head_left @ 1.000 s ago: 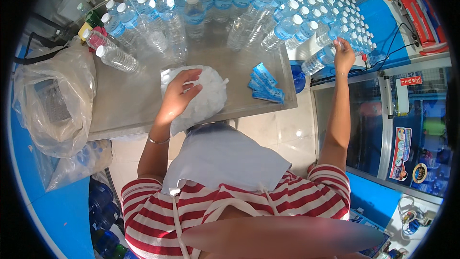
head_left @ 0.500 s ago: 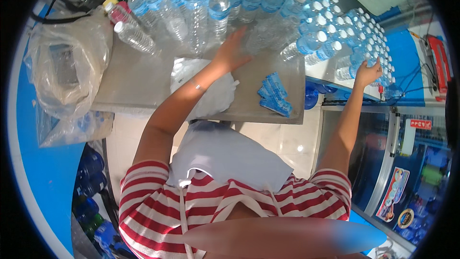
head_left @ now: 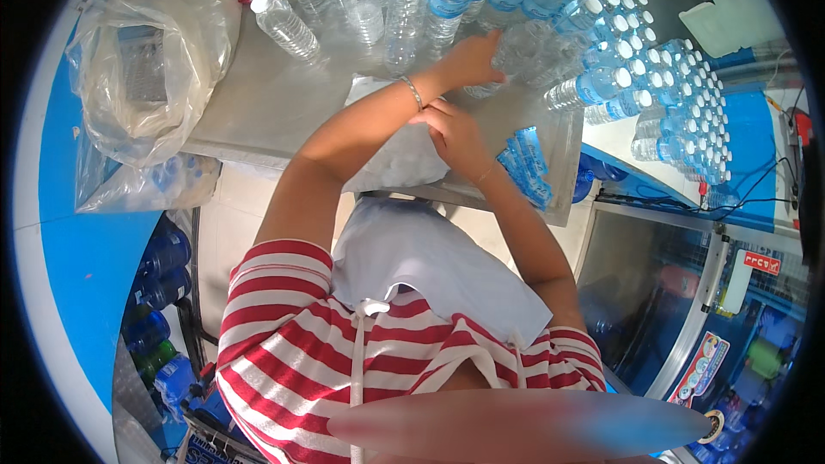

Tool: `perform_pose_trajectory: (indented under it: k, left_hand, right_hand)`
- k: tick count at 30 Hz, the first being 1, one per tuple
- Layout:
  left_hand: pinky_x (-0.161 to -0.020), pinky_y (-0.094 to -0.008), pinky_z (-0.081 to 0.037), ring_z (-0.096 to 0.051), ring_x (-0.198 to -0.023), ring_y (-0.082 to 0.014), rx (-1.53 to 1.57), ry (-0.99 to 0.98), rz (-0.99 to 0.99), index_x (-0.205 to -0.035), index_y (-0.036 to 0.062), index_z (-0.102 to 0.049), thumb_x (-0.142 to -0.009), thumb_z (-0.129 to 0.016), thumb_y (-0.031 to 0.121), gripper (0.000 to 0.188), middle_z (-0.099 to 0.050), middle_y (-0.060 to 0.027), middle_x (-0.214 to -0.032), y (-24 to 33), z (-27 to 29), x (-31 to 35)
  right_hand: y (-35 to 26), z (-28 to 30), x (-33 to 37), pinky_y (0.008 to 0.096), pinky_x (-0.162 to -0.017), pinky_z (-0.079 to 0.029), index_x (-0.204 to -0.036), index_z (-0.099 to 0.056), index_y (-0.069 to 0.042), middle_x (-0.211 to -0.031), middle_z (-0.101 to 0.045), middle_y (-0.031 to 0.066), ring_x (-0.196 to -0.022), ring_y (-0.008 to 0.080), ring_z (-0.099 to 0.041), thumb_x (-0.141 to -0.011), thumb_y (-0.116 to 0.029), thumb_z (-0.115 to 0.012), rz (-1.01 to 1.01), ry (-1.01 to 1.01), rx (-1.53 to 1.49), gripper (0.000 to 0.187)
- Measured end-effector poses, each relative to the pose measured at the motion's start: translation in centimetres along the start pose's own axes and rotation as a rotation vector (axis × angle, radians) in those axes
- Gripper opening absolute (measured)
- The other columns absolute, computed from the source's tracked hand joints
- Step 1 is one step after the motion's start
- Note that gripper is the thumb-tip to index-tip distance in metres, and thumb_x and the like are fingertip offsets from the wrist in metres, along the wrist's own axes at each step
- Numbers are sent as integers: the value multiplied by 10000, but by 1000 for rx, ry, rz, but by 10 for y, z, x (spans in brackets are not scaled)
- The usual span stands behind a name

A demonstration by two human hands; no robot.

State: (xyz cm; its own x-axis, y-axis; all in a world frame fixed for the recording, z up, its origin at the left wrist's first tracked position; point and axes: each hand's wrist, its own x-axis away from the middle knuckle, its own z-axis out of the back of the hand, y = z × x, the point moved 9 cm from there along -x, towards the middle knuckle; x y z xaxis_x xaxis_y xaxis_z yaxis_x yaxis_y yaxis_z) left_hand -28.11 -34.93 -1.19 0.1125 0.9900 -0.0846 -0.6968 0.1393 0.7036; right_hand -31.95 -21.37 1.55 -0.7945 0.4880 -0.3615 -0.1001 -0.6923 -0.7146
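Bottles (head_left: 522, 45) beside left hand (head_left: 471, 62).

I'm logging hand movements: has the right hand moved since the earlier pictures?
Yes. Against the metal table, the right hand has moved left: from bottles beyond the table's right edge to above the table, left of the blue strips.

Tabletop (head_left: 266, 116): brushed grey metal, dull sheen, raised edge along the 6 o'clock side. Cluster of white-capped, blue-labelled bottles (head_left: 447, 4) across 12 o'clock. At 10 o'clock, one clear bottle (head_left: 288, 28), white cap, label-free. Toward 1 o'clock, clear plastic bottles (head_left: 524, 47), outlines blurred. White plastic bag (head_left: 400, 159) at 6 o'clock, crumpled, partly hidden. Blue printed strips (head_left: 527, 167), overlapping, at 4 o'clock.
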Motion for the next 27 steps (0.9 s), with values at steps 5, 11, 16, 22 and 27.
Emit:
perform_pose_trajectory:
  k: [5,11,16,22,27]
  left_hand:
    - [-781,-480,-489,-631,-899,-442,-35,-50,-111,-1303,-62,-377,-676,-803,294,837,-639,-288,-903,13,18,5]
    - [-804,-479,-484,-624,-950,-439,-58,-48,-104,-1274,-46,-401,-665,-811,295,808,-635,-291,-945,19,19,-1]
    - [-840,-476,-490,-621,-985,-440,-79,-30,-88,-1241,-53,-424,-662,-812,300,781,-639,-295,-996,19,20,-1]
    - [-843,-474,-500,-622,-986,-440,-67,-60,-92,-1236,-71,-438,-658,-809,294,779,-635,-297,-1033,24,19,2]
    - [-832,-471,-500,-624,-969,-441,-4,14,-131,-1350,-70,-375,-663,-810,288,888,-633,-297,-1043,16,21,19]
  right_hand:
    - [9,-31,-13,453,-744,-494,-949,-663,-77,-909,-670,145,-848,333,-644,-807,-100,-664,-89,-261,100,144]
    - [21,-56,-7,447,-766,-503,-895,-683,-64,-853,-674,160,-855,329,-658,-768,-213,-743,-203,-557,335,205]
    - [2,-28,2,448,-756,-501,-942,-634,-53,-898,-669,151,-855,331,-656,-774,-185,-739,-230,-292,221,238]
    - [-3,-8,9,419,-649,-492,-951,-565,-58,-853,-661,126,-740,321,-648,-830,-166,-696,-313,-107,267,209]
    - [-7,-3,27,405,-624,-499,-987,-545,-63,-851,-656,126,-701,308,-637,-876,-159,-612,-298,-52,221,161]
